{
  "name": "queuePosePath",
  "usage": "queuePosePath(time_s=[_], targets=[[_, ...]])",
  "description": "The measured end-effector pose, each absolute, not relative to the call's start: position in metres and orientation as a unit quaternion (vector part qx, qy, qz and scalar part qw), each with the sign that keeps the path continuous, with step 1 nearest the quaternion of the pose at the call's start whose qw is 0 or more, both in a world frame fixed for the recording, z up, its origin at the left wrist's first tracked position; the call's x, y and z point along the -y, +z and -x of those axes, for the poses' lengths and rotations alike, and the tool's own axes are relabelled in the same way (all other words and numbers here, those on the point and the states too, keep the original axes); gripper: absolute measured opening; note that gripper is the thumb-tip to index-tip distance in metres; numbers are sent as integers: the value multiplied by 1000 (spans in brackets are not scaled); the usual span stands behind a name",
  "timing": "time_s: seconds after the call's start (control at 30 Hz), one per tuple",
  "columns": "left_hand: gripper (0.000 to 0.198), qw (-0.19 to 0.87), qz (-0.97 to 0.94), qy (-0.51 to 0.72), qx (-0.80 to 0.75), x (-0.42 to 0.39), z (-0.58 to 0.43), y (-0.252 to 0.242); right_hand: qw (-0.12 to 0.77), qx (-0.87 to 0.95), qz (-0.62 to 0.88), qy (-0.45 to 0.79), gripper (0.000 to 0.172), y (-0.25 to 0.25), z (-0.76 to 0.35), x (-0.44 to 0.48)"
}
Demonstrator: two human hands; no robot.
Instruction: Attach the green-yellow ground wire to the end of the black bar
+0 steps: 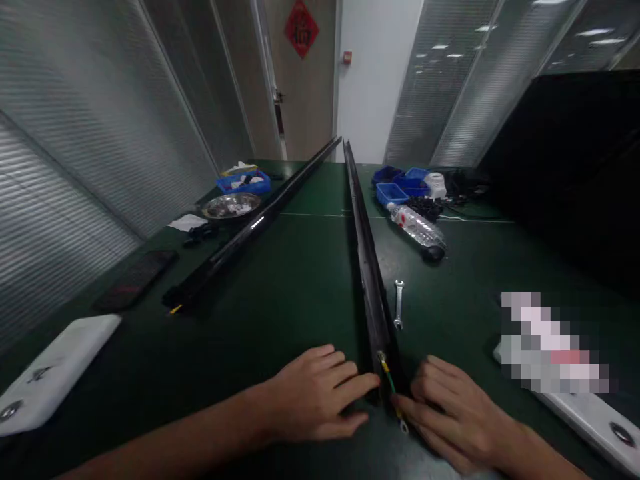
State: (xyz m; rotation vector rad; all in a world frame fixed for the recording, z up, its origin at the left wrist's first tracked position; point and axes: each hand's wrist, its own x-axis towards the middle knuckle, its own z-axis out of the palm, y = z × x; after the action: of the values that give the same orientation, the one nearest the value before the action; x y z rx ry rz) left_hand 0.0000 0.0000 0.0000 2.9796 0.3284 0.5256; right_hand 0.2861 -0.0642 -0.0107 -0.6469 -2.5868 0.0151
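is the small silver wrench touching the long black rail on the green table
Apart. The head view shows a strip of green table between the small silver wrench and the long black rail.

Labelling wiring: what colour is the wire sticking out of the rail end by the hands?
Yellow-green wire, best seen in the head view, between the left hand and right hand.

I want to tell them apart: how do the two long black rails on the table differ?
The near rail runs straight away from the viewer; the far rail slants leftward. The left hand and right hand flank the near rail's end; nobody touches the far rail. A yellow-green wire leaves the near rail. Both are black, slim, and lie on the green table.
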Motion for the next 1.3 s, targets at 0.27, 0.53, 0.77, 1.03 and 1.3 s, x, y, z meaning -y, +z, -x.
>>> queuePosePath(time_s=[0.27, 0.53, 0.77, 1.03, 1.3], targets=[[40, 85, -983, 122, -109, -11, -8, -2, 325, 796, 507, -52, 36, 25, -345, 21], [17, 10, -981, 190, -39, -36, -10, 8, 166, 880, 439, 67, 27, 8, -324, -28], [8, 12, -987, 158, 5, -48, 16, 9, 179, 862, 469, 75, 10, -11, -311, -45], [8, 3, -990, 143, -16, -45, 32, 13, 438, 690, 520, 248, 11, -31, -287, -46], [23, 69, -987, 147, -14, -45, 37, 4, 567, 520, 515, 377, 30, -23, -237, -53]])
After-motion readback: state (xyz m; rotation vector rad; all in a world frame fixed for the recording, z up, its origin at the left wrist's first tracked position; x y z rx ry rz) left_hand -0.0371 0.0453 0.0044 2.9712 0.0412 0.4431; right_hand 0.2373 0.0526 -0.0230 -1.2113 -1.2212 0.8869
